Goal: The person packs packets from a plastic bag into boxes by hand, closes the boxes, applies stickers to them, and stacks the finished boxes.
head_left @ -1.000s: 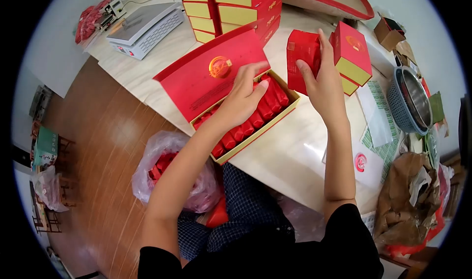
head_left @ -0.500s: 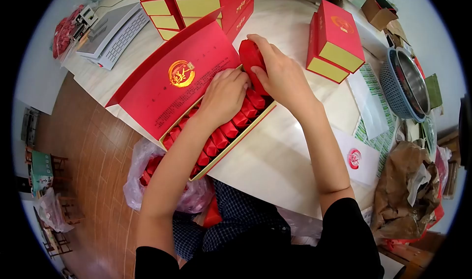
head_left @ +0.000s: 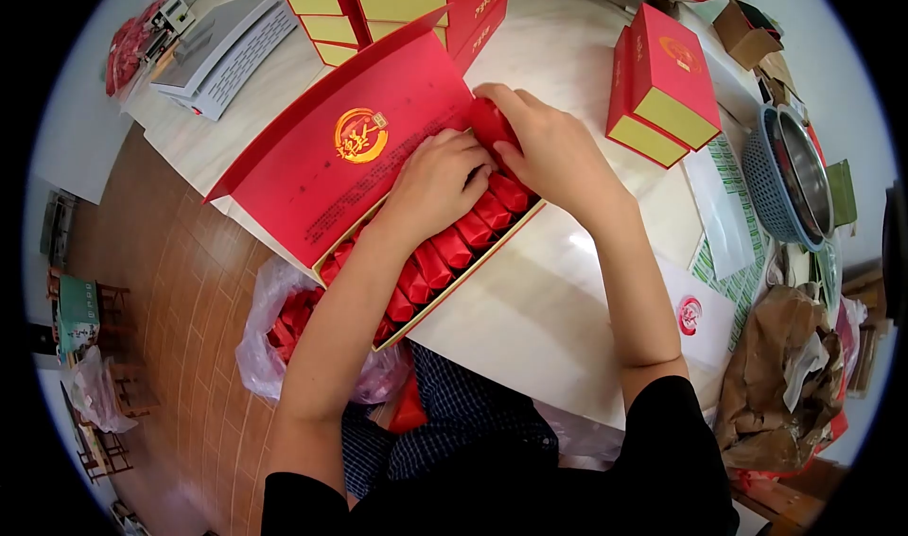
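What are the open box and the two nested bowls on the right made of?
The box looks like stiff card, matte red inside its flat lid with shiny gold print. The blue basket is probably plastic, judging by its even holes; the bowl in it looks like smooth metal, grey and reflective.

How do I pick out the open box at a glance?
Find the pale table, then the box at its near edge, under the person's hands. Unlike the closed red boxes to the right, its lid stands raised, showing a round gold emblem inside and red packets below.
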Available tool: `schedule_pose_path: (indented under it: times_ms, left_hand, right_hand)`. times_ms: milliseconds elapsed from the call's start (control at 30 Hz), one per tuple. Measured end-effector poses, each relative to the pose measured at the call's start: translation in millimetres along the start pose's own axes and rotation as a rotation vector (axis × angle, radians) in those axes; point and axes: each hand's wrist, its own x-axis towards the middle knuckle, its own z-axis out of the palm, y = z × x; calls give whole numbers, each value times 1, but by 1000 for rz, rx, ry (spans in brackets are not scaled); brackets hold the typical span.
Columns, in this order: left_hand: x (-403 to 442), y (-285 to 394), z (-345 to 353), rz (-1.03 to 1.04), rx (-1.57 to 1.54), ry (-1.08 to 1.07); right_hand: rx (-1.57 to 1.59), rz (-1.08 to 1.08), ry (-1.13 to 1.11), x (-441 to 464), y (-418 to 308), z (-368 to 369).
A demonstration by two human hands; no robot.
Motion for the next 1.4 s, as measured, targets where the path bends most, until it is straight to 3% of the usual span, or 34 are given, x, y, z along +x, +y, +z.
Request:
schedule_pose_path:
  times_ms: [167,233,367,567,667,733,767,867,967,1067,1233,1300,1400]
  left_hand:
    - [0,-2,-3,-42,14,66]
    - [-1,-3,-4,-57,39,91]
    - [0,-7,-1,-34,44,150]
    - [-1,-4,-2,-41,1,110]
    - [-2,-7,-2,-26,-6,134]
    - [-3,-7,-4,-27,-12,157]
    - [-2,-6,-5,-69,-66,235]
    - [0,-3,-14,-161,-161,319]
    - [-4,-4,-17,-252,-224,353]
    - [-18,13,-38,-323,-221,165]
    - [-74,27,-31,-187,43,-117]
    - [-86,35,-23,-113,283,-187]
    - [-88,36,-20,-118,312,-163]
  right_hand:
    - [21,71,-126,5,0,-2]
    - [145,-23,51,9,3,7]
    - [278,-26,71,19,8,23]
    - [279,71,-113,17,9,26]
    - [182,38,18,14,9,39]
    - [19,-59,263,13,9,46]
    - [18,-62,258,10,10,52]
    - [-88,277,-126,-2,17,69]
    - [-208,235,-87,-3,16,72]
    - [-206,273,-122,-1,13,64]
    - [350,403,-251,4,24,58]
    - [301,412,-277,6,19,57]
    - [245,468,-307,1,8,54]
